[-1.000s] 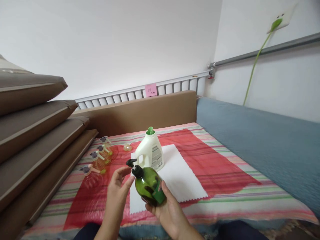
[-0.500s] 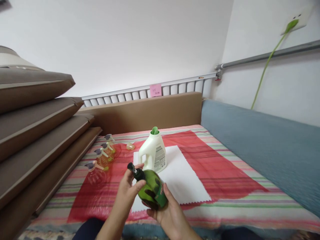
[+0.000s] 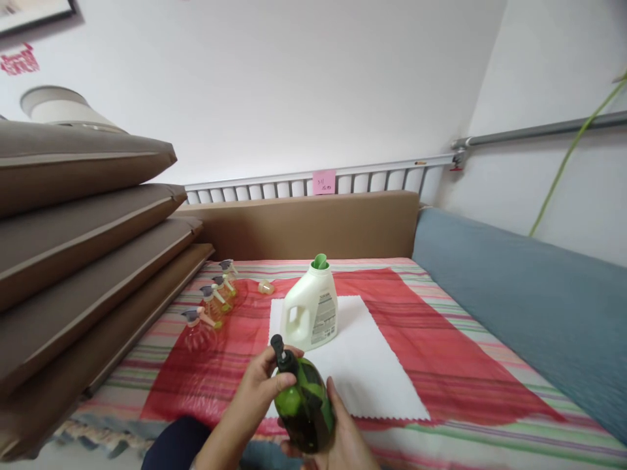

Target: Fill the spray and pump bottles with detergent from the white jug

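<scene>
A green pump bottle (image 3: 304, 411) with a black pump top is held tilted in front of me, its pump end pointing up and to the left. Around its neck, just under the pump, are the fingers of my left hand (image 3: 262, 384). My right hand (image 3: 343, 437) cups the bottle's body from the right and below. Just beyond stands a white detergent jug (image 3: 313, 310) with a green spout in its uncapped mouth. Under the jug lies a white sheet (image 3: 375, 372) with zigzag edges.
Several clear pump bottles (image 3: 200, 331) line the left side on red plastic film (image 3: 441, 352). A small translucent cap (image 3: 266, 287) lies behind them. Stacked brown cushions (image 3: 88, 202) rise at left; a tan bolster (image 3: 313, 225) and a blue one (image 3: 514, 294) border the striped cloth.
The green bottle has turned in my hands, so its label faces away and its darker side shows. It is also more upright and lower in view. My view has shifted left.
</scene>
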